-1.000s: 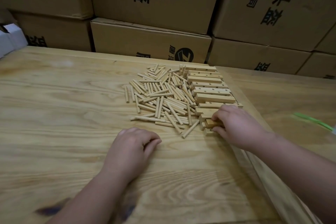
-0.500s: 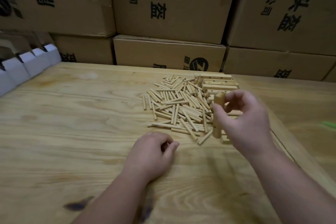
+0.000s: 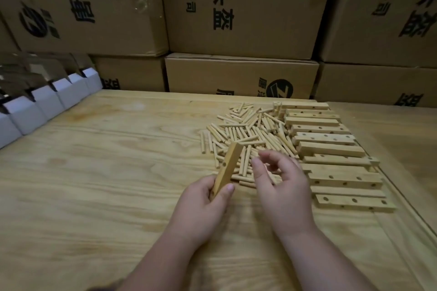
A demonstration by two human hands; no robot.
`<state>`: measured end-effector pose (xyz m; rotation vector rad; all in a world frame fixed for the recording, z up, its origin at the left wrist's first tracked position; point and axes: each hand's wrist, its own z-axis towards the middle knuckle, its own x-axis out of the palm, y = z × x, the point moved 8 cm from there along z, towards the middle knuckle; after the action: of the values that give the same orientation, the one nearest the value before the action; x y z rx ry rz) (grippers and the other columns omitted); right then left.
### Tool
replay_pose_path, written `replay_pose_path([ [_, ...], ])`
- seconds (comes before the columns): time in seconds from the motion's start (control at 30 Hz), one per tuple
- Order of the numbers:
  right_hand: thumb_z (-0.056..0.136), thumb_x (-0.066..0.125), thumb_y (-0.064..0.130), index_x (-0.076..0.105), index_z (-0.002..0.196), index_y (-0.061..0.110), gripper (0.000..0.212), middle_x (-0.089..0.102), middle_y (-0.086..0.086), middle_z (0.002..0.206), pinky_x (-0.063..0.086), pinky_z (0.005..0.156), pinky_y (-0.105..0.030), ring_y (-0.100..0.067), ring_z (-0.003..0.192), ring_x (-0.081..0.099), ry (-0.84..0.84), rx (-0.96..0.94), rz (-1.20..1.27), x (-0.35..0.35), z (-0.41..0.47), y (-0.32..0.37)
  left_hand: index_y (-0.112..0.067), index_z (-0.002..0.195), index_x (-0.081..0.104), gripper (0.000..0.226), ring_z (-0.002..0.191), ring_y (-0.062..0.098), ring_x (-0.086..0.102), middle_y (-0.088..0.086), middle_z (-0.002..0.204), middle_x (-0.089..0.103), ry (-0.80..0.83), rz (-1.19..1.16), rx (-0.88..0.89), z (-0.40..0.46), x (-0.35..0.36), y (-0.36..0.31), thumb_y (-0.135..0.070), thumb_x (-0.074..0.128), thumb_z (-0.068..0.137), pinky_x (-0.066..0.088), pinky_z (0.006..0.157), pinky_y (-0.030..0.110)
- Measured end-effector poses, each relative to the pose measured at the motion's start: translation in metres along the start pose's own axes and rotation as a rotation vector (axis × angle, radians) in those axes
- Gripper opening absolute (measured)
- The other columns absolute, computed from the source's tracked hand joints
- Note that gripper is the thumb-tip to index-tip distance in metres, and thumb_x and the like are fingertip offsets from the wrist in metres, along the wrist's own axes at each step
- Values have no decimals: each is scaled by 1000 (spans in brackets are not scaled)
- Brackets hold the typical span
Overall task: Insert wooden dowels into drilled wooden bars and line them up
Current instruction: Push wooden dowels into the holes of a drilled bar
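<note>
My left hand (image 3: 201, 203) grips the bar (image 3: 228, 168) only by its low end, my right hand (image 3: 281, 186) hangs loosely curled and empty over the dowels (image 3: 248, 134), so pushing one in could tip it.

The scene is dimly and evenly lit in a warm tone, only soft shadows being cast on the table (image 3: 94, 184), while the cartons (image 3: 248, 7) are bowed by wide-angle distortion toward ten and two o'clock and slightly softened.
</note>
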<state>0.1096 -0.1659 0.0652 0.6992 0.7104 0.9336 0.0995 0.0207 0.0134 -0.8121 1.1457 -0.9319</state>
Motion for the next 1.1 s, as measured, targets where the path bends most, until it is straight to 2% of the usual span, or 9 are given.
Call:
replay_pose_path([
  [0.07,83,77,38,73,91,31,11,64,16,95,39,88,-37,-19,100,58,16,-81,-372,-4,2,-4,-31,87,68,21,58,-5,55,-22,62,63,-23,-42,-18,-1,-1,0,-50,59,88,41,58,19],
  [0.17,74,73,61,73,90,40,27,48,14,101,24,89,-39,-17,107,43,174,118,-724,1,1,-32,-35,102,65,27,55,3,53,-16,60,61,-59,-149,-94,-1,-1,7,-56,56,87,42,60,30],
  [0.33,76,65,67,69,100,45,32,47,13,115,19,90,-38,-16,114,35,302,244,-833,7,-1,-49,-48,101,50,28,45,3,50,-9,57,63,-110,-108,-161,0,-6,10,-39,74,89,39,48,18],
  [0.5,85,62,52,67,91,42,13,52,18,109,14,79,-34,-13,110,36,257,176,-798,12,5,-41,-22,94,63,14,59,7,60,-3,77,76,-292,-354,-195,15,-16,13,-34,69,93,47,65,35],
  [0.63,90,63,42,67,95,37,7,58,18,102,15,81,-32,-13,106,46,156,43,-695,16,4,-25,-29,89,73,25,67,14,60,-13,71,69,-442,-310,-113,17,-26,13,-46,57,99,51,69,42],
  [0.73,95,59,34,60,100,37,6,65,19,92,35,86,-35,-12,93,59,95,4,-462,14,5,-21,-27,89,68,28,60,13,56,-5,67,64,-285,-320,-48,24,-12,3,-50,54,94,48,58,35],
  [0.8,97,54,34,52,102,46,13,67,16,83,50,75,-36,-8,81,64,57,43,-239,10,6,-23,-24,99,67,22,54,10,55,0,68,63,-143,-433,-20,30,-1,-5,-41,53,102,45,49,25],
  [0.87,98,53,36,50,102,48,13,66,14,77,50,63,-27,-4,72,64,8,41,-141,3,6,-20,-26,121,61,22,53,14,57,5,71,66,-38,-592,-52,32,7,-10,-24,44,107,47,47,25],
  [1.1,95,63,21,66,100,42,21,62,16,81,38,62,-14,3,67,53,20,164,-100,-8,2,-34,-11,119,62,29,48,21,58,13,70,68,126,-781,-311,35,24,1,-7,37,105,44,39,26],
])
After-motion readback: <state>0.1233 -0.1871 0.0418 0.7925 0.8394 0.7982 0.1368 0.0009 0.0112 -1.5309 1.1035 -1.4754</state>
